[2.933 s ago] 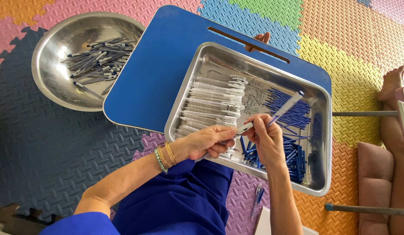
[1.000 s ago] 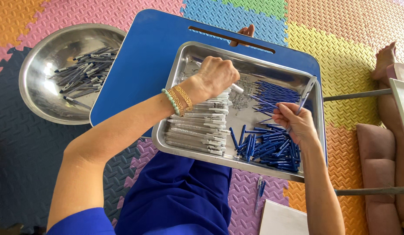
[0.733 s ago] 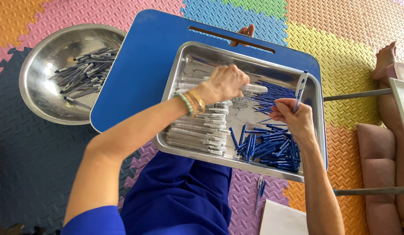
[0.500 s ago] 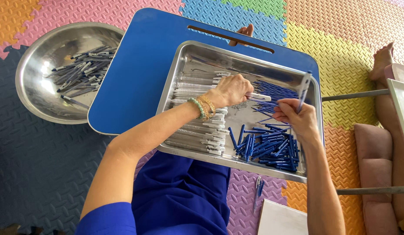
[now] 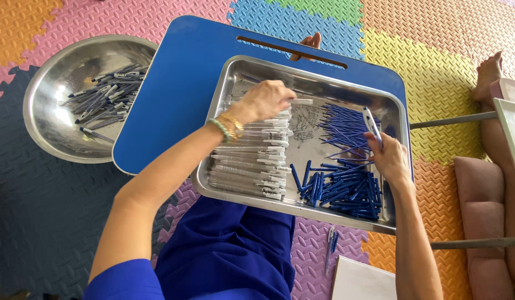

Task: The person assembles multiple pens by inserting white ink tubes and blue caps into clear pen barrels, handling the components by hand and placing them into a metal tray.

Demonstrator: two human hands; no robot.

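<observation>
Bright foam floor mats (image 5: pixel 435 50) in pink, yellow and green lie under a blue lap table (image 5: pixel 179 89) carrying a shiny steel tray (image 5: pixel 235 78). In the tray, white pen barrels (image 5: pixel 249 166) sit in neat rows beside loose blue pen parts (image 5: pixel 346 186). The left hand (image 5: pixel 265 100) is curled around what looks like one white barrel (image 5: pixel 303 101) above the rows. The right hand (image 5: pixel 388 158) pinches a white-and-blue pen (image 5: pixel 370 123) upright over the blue pile.

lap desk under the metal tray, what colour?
Solid blue. The lap desk shows best in the head view, under the metal tray.
</observation>
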